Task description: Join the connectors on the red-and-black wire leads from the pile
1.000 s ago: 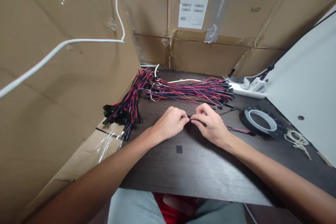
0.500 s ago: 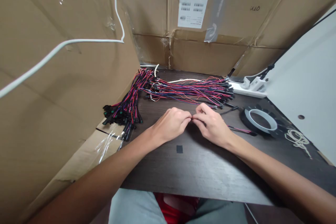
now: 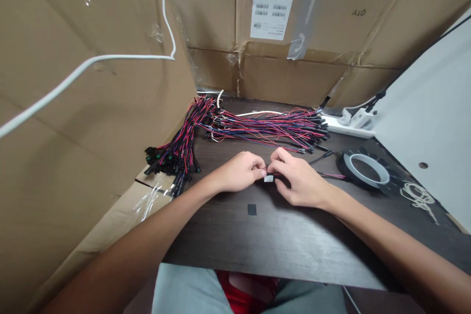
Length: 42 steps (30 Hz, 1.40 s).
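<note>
Just above the table, my left hand pinches the end of a thin cable of red and dark wires. A small pale tab, which looks like the underside of a piece of tape, hangs from the cable between my hands. The fingertips of my right hand bend over the cable beside the tab, with the thumb lower and a little apart. The cable passes under the right hand and comes out on its right. A black tape square lies on the table nearer to me.
Behind my hands lies a bundle of red and dark wires; another wire bundle is at left. A tape roll with black pieces round its rim, coiled string and a power strip are at right. Cardboard walls stand behind and left.
The pale tab and a stretch of cable now show between my hands. My right hand's fingers have spread somewhat and its thumb has dropped. The cable's right end has shifted left.
</note>
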Each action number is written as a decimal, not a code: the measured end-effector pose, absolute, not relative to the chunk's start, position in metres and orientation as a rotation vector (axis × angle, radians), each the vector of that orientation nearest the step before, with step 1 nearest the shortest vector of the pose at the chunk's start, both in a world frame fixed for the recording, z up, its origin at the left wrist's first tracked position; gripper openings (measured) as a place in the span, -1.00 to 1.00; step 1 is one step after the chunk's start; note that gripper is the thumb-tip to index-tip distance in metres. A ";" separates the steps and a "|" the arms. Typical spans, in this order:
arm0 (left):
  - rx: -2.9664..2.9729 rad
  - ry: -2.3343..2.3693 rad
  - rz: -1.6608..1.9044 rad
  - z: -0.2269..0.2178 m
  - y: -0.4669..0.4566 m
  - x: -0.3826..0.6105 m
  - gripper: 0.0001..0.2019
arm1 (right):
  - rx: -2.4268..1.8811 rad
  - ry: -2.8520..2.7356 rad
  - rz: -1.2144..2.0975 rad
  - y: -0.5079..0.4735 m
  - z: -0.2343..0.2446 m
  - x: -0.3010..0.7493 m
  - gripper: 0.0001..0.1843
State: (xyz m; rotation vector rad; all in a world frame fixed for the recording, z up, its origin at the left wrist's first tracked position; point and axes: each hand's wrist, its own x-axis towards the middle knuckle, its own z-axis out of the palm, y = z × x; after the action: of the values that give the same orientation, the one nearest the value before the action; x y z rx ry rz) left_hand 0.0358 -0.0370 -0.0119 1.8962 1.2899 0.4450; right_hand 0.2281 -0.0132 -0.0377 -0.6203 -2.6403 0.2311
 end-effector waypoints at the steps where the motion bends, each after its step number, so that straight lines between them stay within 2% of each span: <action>1: 1.835 1.264 0.446 -0.012 -0.036 0.035 -0.84 | -0.609 -2.643 0.174 -0.013 -0.040 0.228 -0.79; 4: 1.706 1.207 0.459 -0.012 -0.034 0.033 -0.83 | -0.592 -2.610 0.090 -0.013 -0.044 0.228 -0.84; 8: 1.619 1.175 0.486 -0.012 -0.035 0.033 -0.84 | -0.546 -2.511 0.183 -0.012 -0.044 0.228 -0.91; 18: 1.562 1.130 0.437 -0.005 -0.036 0.027 -0.81 | -0.655 -2.448 0.541 -0.015 -0.041 0.224 -0.85; 29: 1.575 1.034 0.323 -0.008 -0.033 0.019 -0.80 | -0.649 -2.493 0.553 -0.017 -0.044 0.224 -0.85; 35: 1.578 1.060 0.392 -0.016 -0.031 0.017 -0.86 | -0.444 -2.445 0.429 -0.016 -0.045 0.225 -0.87; 42: 1.353 1.056 0.503 -0.015 -0.034 0.023 -0.92 | -0.142 -2.516 -0.213 -0.016 -0.036 0.231 -0.75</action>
State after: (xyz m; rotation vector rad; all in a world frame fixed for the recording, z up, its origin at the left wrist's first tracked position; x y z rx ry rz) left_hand 0.0229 -0.0337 -0.0151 1.3526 1.0563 0.5028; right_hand 0.2310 -0.0161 -0.0358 -0.1422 -2.5162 -0.2131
